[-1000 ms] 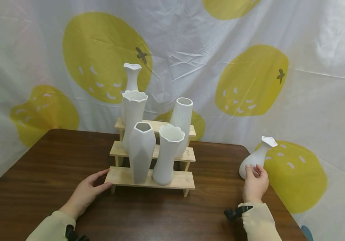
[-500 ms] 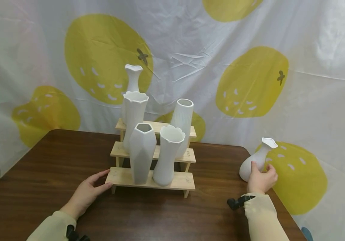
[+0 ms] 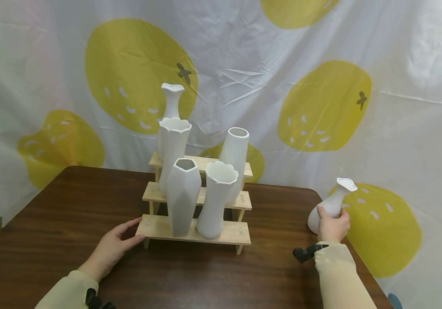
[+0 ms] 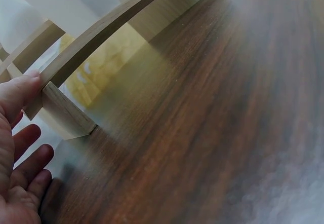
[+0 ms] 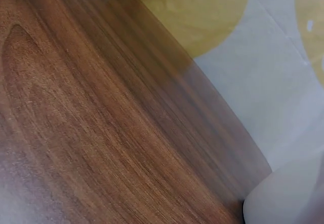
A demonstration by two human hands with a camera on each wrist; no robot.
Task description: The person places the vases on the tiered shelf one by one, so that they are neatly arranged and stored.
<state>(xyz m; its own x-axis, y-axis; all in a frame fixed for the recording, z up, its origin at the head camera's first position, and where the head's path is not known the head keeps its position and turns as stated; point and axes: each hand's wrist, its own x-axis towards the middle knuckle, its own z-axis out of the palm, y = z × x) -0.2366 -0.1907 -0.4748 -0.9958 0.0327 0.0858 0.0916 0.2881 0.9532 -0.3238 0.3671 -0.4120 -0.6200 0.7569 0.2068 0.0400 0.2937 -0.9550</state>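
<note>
A white bulbous vase (image 3: 334, 203) with a narrow neck and flared wavy rim is near the table's right edge, slanting right in the head view. My right hand (image 3: 332, 226) grips its lower body, thumb on the left side and fingers on the right. In the right wrist view only a rounded part of the white vase (image 5: 283, 198) shows. My left hand (image 3: 109, 246) holds the left end of the bottom shelf of a three-step wooden stand (image 3: 230, 231). The left wrist view has the thumb (image 4: 20, 89) on the shelf's end, other fingers loosely bent below.
On the stand are several white vases: a faceted vase (image 3: 183, 201) and a scalloped vase (image 3: 214, 206) in front, a fluted vase (image 3: 170, 150), a cylindrical vase (image 3: 236, 150) and a wavy-rimmed vase (image 3: 172, 103) behind. A fruit-print curtain (image 3: 251, 64) hangs behind the brown table (image 3: 275, 262).
My right hand has shifted around the bulbous vase's lower body and closed its fingers on it. The vase stays in nearly the same place. My left hand has kept its place at the stand.
</note>
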